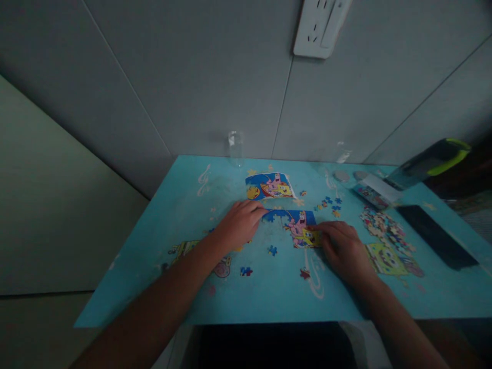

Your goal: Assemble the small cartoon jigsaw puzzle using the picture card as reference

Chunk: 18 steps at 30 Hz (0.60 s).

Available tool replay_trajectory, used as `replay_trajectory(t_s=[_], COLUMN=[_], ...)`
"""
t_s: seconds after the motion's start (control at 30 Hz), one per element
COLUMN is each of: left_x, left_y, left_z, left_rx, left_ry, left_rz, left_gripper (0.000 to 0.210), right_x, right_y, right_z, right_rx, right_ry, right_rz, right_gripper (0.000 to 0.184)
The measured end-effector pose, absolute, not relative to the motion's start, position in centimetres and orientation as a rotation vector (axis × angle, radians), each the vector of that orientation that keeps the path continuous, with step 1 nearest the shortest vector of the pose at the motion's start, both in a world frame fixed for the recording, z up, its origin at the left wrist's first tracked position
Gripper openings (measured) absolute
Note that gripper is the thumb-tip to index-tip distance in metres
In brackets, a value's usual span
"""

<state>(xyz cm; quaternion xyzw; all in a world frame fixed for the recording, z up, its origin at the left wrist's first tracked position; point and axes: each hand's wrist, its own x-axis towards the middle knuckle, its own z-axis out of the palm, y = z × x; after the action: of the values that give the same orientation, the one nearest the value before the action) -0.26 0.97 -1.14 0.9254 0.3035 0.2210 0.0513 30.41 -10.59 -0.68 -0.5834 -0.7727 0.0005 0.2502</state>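
Observation:
A partly assembled jigsaw puzzle [302,230] with a pink and a yellow cartoon figure lies on the table between my hands. Its blue top strip runs left to the fingertips of my left hand [244,220], which are pressed together there; whatever they pinch is hidden. My right hand [346,248] rests at the puzzle's right edge, forefinger stretched out onto it and thumb apart. Behind it lies a reference picture [270,185] of the same scene. Loose pieces sit nearby: a blue one [272,250], a joined blue-and-red bit [246,271] and a dark red one [305,273].
Blue pieces [336,205] and a mixed pile of pieces [388,230] lie right of the puzzle. Farther right are a dark flat slab [436,236], a small box [374,192] and a bottle [426,164]. A clear jar [236,149] stands by the wall.

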Motion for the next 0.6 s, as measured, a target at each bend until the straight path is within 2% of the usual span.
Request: replay_trajectory(t_s=[0.6], left_x=[-0.18], left_y=[0.79], left_z=[-0.82], left_rx=[2.834], left_ry=[0.957], left_rz=[0.682], left_gripper=[0.026], right_x=[31.06], right_y=[-10.22], right_z=[-1.13], right_rx=[-1.556], right_ry=[-2.09], right_rz=[0.045], right_gripper=[0.024])
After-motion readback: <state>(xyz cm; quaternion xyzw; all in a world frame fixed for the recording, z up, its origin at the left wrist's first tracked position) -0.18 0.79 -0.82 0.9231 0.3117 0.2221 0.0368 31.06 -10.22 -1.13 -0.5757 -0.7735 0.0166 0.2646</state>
